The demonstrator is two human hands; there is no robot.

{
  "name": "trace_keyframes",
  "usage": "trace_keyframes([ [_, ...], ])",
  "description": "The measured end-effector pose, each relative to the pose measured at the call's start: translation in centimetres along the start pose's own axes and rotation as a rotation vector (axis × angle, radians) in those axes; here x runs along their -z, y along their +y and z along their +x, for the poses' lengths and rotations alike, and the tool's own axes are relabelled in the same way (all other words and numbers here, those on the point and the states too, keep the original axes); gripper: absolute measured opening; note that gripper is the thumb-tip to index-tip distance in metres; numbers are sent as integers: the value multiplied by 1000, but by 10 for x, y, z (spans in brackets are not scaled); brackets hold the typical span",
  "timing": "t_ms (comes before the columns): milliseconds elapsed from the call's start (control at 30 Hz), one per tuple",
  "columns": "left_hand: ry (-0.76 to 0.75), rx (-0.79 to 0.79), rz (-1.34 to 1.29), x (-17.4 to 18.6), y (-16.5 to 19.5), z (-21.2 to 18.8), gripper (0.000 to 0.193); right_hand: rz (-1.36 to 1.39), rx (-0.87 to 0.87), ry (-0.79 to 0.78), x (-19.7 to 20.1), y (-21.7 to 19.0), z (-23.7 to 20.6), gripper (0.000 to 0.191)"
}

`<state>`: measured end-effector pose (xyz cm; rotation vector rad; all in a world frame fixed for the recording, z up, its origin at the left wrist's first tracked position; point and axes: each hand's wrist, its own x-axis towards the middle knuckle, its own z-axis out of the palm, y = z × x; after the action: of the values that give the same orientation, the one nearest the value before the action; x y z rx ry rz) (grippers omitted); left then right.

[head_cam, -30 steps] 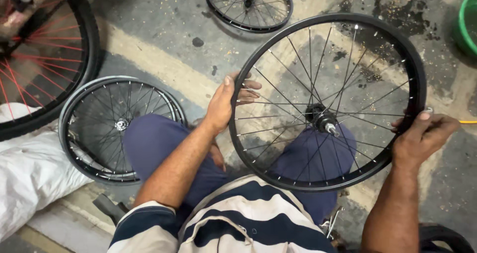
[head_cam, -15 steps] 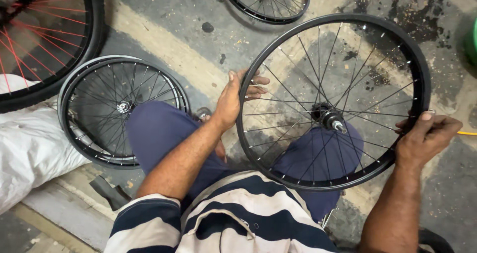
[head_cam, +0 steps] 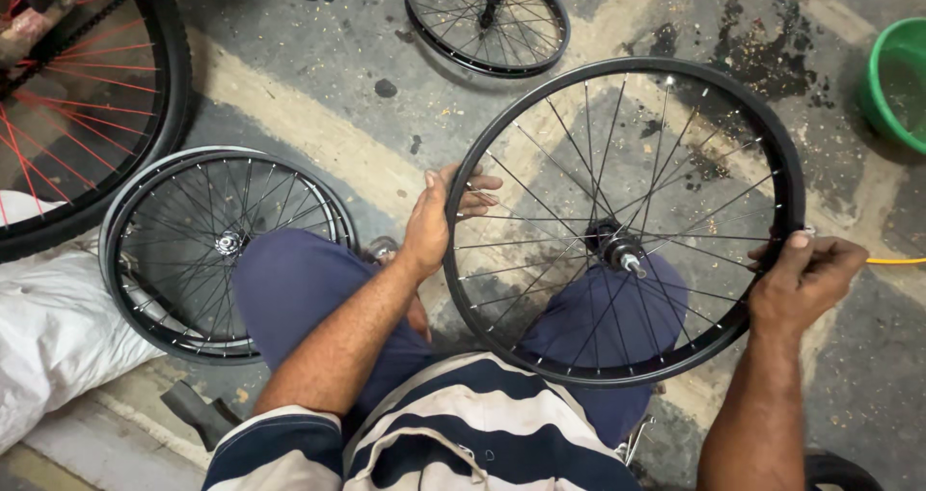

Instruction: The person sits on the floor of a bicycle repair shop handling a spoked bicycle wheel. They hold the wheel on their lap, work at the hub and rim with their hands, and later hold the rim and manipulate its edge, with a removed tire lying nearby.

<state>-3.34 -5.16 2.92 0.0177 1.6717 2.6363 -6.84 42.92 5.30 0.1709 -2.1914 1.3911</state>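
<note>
Black wheel rim (head_cam: 772, 144) gripped between left hand (head_cam: 439, 221) and right hand (head_cam: 805, 279) fingers.

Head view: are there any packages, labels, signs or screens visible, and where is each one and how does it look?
No labels, signs or screens show.
White sack: at the left edge on the floor, beside the small black wheel; soft, crumpled, plain white.
Green tub: at the upper right edge; round, open, only partly in view.
Left hand and right hand grip the rim of the large black wheel, which shows no sticker.
</note>
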Motion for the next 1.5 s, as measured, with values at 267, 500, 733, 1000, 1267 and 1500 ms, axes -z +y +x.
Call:
trace_keyframes([
  [267,-70,-123,-38,0,-5,-7,82,57,78,5,15,-24,6,25],
  [500,-161,-146,-84,-1,16,-3,73,5,221,-18,18,-45,30,31],
  [733,-53,-42,357,17,70,16,38,-123,194,-116,-23,-76,46,21],
  [1000,178,92,248,37,51,5,30,160,190,58,-47,-69,5,23],
  [1267,252,141,302,43,39,5,27,273,-495,409,-42,-24,-107,21],
  [1500,180,109,300,40,36,-1,26,529,-672,539,-34,-20,-144,23],
])
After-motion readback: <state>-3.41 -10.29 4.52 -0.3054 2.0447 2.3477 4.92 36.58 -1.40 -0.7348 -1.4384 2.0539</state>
